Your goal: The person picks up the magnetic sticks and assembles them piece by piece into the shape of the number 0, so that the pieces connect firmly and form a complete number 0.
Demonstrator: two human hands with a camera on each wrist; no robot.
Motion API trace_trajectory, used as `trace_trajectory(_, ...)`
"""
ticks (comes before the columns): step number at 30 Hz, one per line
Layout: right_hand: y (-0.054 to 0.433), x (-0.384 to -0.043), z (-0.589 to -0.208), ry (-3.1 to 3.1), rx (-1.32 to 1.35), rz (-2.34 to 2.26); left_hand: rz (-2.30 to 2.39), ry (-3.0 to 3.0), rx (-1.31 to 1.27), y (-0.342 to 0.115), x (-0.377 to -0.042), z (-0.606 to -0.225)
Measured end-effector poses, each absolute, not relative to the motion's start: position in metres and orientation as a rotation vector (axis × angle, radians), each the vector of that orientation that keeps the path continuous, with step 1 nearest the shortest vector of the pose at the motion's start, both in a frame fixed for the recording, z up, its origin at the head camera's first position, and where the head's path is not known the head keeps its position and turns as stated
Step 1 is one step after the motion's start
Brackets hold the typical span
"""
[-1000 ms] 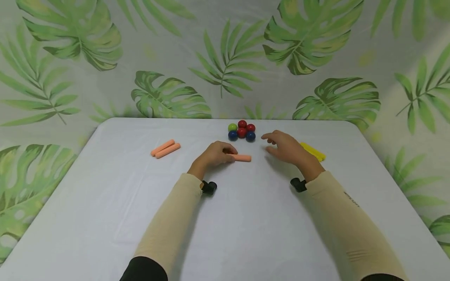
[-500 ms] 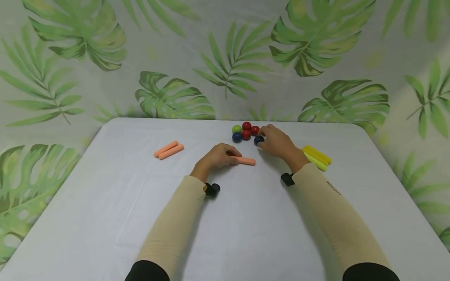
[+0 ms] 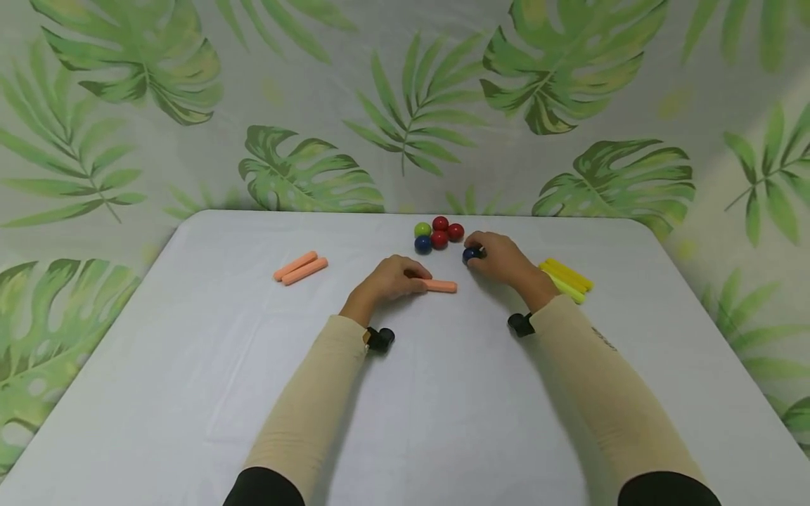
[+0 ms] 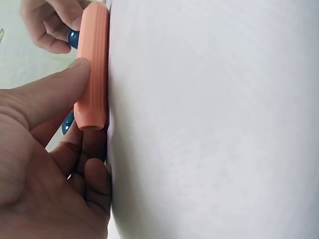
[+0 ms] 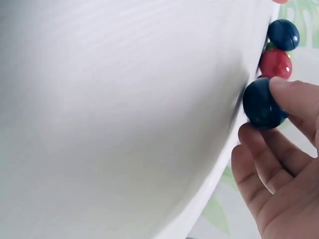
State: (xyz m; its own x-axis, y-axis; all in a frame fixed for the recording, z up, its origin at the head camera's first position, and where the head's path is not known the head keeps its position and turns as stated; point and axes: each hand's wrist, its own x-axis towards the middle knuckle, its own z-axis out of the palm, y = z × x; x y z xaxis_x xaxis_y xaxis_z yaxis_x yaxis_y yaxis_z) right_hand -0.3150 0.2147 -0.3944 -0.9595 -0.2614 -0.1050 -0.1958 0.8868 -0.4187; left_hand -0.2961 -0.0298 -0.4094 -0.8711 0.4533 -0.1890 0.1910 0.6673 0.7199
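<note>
My left hand (image 3: pixel 394 278) pinches an orange ridged stick (image 4: pixel 93 74) between thumb and fingers, low over the white table. The stick's free end points right toward the other hand. To the right, my right hand (image 3: pixel 501 260) holds a dark blue ball (image 5: pixel 262 103) between its thumb and fingers, just apart from the ball cluster. In that cluster sit another blue ball (image 3: pixel 422 244), a green ball (image 3: pixel 422 230) and red balls (image 3: pixel 439 239). The right wrist view shows the held ball close at the table surface.
Two orange sticks (image 3: pixel 305 271) lie side by side on the left of the white table (image 3: pixel 405 393). Yellow sticks (image 3: pixel 569 275) lie just right of my right hand, partly behind its wrist. A leaf-patterned cloth (image 3: pixel 304 91) hangs behind the table's far edge.
My right hand has reached the front right blue ball, taken it between its fingers and drawn it slightly away from the cluster. The left hand keeps its grip on the orange stick.
</note>
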Motion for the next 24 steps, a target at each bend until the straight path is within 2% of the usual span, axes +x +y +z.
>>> trace_trajectory(24, 0.241, -0.295, -0.393, 2.838, -0.317, -0.764, 1.026, 2.621, 0.558, -0.024, -0.296, -0.409)
